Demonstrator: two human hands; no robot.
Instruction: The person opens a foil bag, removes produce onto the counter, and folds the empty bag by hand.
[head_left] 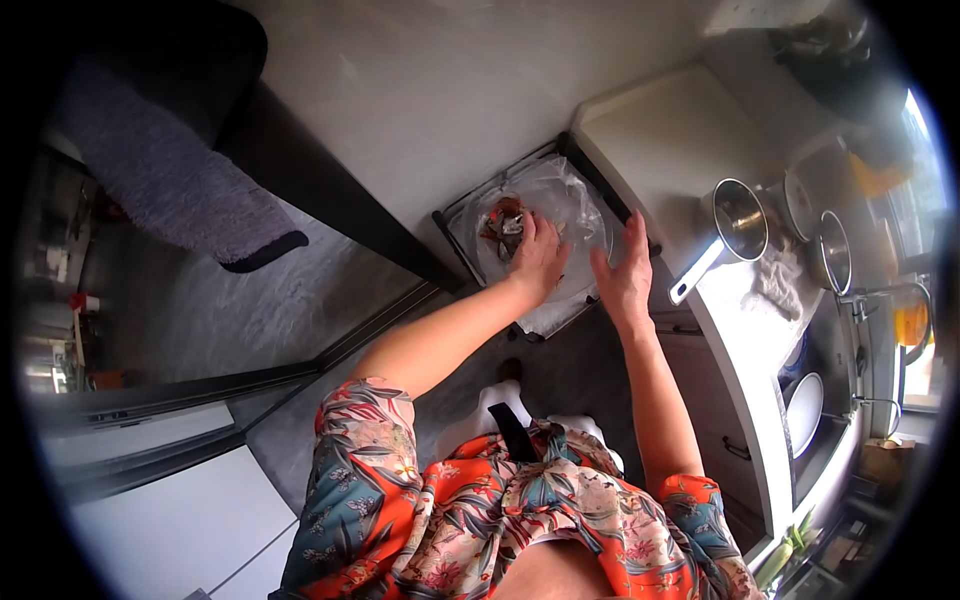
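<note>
A clear plastic bag (572, 190) lines a low dark-framed stand (603, 178) on the floor in front of me. Inside it lies a crumpled pile of scraps (503, 222), brownish and red with some shiny bits. My left hand (540, 260) reaches over the bag, fingers stretched toward the pile; whether the fingertips touch the scraps or the bag is unclear. At the bag's right side, my right hand (626, 280) is raised with thumb and fingers apart, holding nothing.
To the right, a counter (735, 310) carries a saucepan (740, 222) with its white handle jutting over the edge, a crumpled cloth (778, 283) and another pot (833, 252). A white dish (803, 413) sits in the sink. At left, a fluffy grey cloth (180, 175) hangs by a dark-framed opening.
</note>
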